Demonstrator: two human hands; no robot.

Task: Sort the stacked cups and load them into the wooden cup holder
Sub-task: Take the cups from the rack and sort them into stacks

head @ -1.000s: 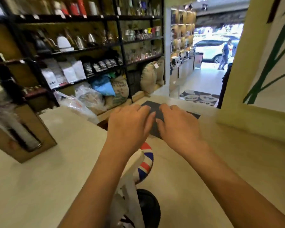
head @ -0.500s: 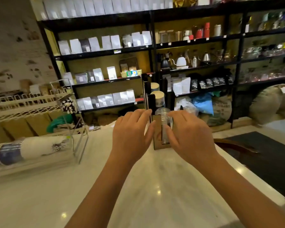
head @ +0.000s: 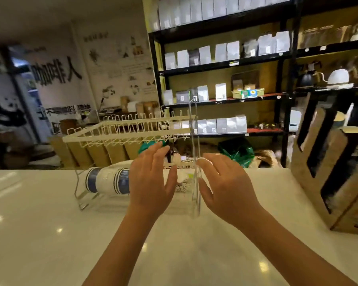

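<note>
Both hands were raised above the white surface [head: 50, 234] at the centre of the frame, fingers spread and relaxed, gripping nothing. The left hand [head: 151, 182] hung in front of the stacked cups [head: 108, 180], which lay on their side in a clear sleeve at centre left, resting on the surface beneath a cream wire rack [head: 128, 131]. The right hand [head: 225, 188] stood just right of a clear upright panel [head: 195, 162] (its purpose could not be told from this view).

The two palms faced inward with a gap between them, which suggested a reach meant to take the sleeve of cups from both sides; no contact was visible.

The wooden cup holder [head: 322, 178] stood at the right edge of the frame, well apart from the cups, its dark slots facing the camera. Something pale showed at its top, but whether any cups were loaded could not be confirmed.

In my judgement the sorting had not begun: the stack lay whole and wrapped. Lying sideways, it could roll once lifted free.
</note>
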